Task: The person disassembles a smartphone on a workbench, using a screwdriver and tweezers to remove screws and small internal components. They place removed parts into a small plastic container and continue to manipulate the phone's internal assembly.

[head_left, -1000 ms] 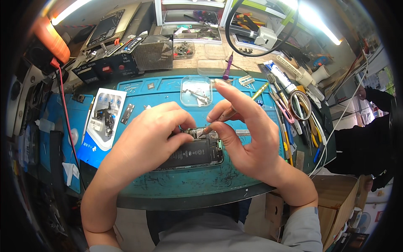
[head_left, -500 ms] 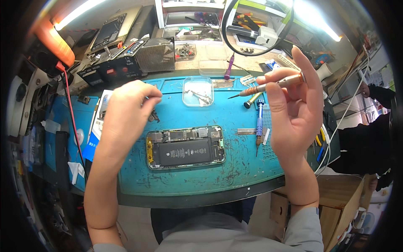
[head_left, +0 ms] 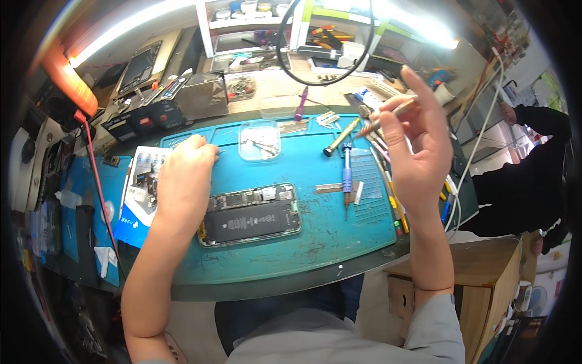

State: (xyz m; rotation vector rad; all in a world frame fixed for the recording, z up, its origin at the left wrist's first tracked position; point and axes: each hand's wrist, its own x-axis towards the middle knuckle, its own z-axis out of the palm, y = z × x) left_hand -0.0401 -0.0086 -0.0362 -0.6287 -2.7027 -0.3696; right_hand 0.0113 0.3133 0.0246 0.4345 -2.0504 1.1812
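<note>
An opened phone [head_left: 251, 219], with its black battery and inner boards exposed, lies on the teal work mat [head_left: 291, 261]. Just beyond its left end hovers my left hand [head_left: 189, 179], fingers curled together; anything between them is hidden. My right hand [head_left: 420, 151], raised over the mat's right side, grips a slim screwdriver [head_left: 383, 117] between thumb and fingers, its shaft angled left and smeared by motion. A clear plastic box [head_left: 259, 141] holding small metal bits stands between the hands. Beneath my right hand's side lies a blue screwdriver [head_left: 347, 176], beside a yellow-green tool [head_left: 341, 137].
A white-and-blue package [head_left: 134, 215] with small dark parts sits left of my left forearm. Several pens and tools [head_left: 395, 197] line the mat's right edge. A black cable loop [head_left: 325, 79] hangs at the back. Another person in black [head_left: 521, 176] is at far right.
The view has swung, so the bench appears farther left. My left hand is nearer the phone, and the dark part beside its fingers is out of sight. The right hand's screwdriver has tilted.
</note>
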